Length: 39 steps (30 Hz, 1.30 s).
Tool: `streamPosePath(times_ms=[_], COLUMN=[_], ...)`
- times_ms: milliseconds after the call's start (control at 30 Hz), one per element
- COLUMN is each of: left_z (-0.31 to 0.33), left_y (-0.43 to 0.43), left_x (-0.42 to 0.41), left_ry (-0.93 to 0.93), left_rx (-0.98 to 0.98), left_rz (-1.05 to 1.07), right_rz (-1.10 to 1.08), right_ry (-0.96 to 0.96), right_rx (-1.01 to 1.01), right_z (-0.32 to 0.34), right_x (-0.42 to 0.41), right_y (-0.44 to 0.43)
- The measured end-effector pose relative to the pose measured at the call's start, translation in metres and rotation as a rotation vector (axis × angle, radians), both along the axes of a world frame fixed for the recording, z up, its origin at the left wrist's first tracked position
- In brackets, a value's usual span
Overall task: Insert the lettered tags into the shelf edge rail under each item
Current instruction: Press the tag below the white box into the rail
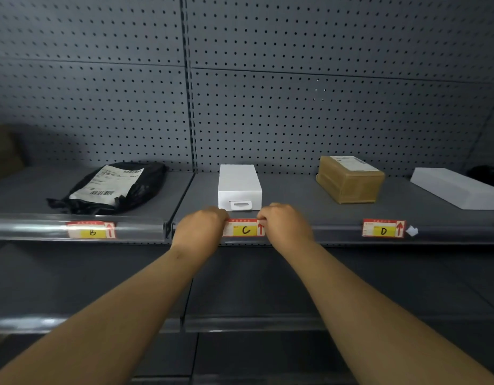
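A tag lettered C [244, 228] sits at the shelf edge rail [337, 232], below a white box [239, 186]. My left hand [202, 227] pinches the tag's left end and my right hand [284, 224] pinches its right end, both with fingers curled at the rail. A tag lettered B [91, 230] is in the rail under a black mailer bag [112, 187]. A tag lettered D [384, 228] is in the rail under a brown cardboard box [350, 179].
A long white box [456, 187] lies at the right of the shelf, with a dark object behind it. A small white scrap [412, 231] sticks at the rail right of the D tag. A lower shelf [254, 323] runs beneath my forearms. Pegboard backs the shelf.
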State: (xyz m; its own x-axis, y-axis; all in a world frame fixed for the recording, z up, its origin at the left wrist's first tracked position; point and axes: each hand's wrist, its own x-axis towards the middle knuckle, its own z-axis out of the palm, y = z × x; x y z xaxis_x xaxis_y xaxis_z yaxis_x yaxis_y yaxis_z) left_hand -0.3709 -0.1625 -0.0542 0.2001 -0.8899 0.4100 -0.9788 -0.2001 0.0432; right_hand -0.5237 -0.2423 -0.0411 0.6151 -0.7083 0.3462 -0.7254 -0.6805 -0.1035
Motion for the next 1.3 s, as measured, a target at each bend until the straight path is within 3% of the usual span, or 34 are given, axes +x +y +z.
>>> streamPosePath(times_ms=[467,933,1300], left_z=[-0.007,-0.005,-0.005], left_y=[0.003,0.002,0.004], left_x=[0.004,0.005,0.015], left_ry=[0.056,0.083,0.072], left_rx=[-0.038,-0.025,-0.013], left_rz=[-0.054,-0.043,-0.157], right_rz=[0.001,0.045,0.031], right_ry=[-0.022,-0.062,-0.046], right_rx=[-0.086,-0.051,-0.038], right_z=[-0.012,-0.015,-0.017], right_x=[-0.001,-0.006,-0.007], right_y=[0.002,0.002,0.005])
